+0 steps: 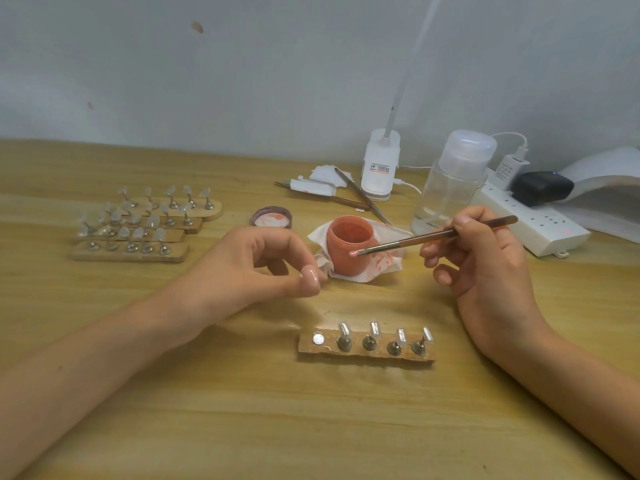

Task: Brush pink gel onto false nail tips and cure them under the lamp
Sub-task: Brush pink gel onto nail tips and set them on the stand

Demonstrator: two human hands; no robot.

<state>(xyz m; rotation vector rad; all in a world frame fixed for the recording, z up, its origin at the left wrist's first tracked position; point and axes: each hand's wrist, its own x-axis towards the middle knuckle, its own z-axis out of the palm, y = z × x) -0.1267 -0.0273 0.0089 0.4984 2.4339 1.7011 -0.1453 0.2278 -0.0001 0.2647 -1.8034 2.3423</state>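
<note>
My right hand (485, 258) grips a thin brush (436, 234), whose pink-loaded tip touches the front rim of the open pink gel jar (349, 247). My left hand (266, 268) hovers left of the jar, thumb and forefinger pinched on a small piece that is mostly hidden, apparently a nail tip. A wooden strip (367, 351) in front of me carries several clear nail tips on metal stands; its leftmost seat is bare. The white curing lamp (609, 174) stands at the far right edge.
The jar sits on a stained tissue (377, 268), with its lid (272, 218) to the left. Stacked strips of clear tips (138, 223) lie at the left. Tweezers (360, 199), a desk-lamp base (379, 168), a pump bottle (457, 181) and a power strip (533, 223) line the back.
</note>
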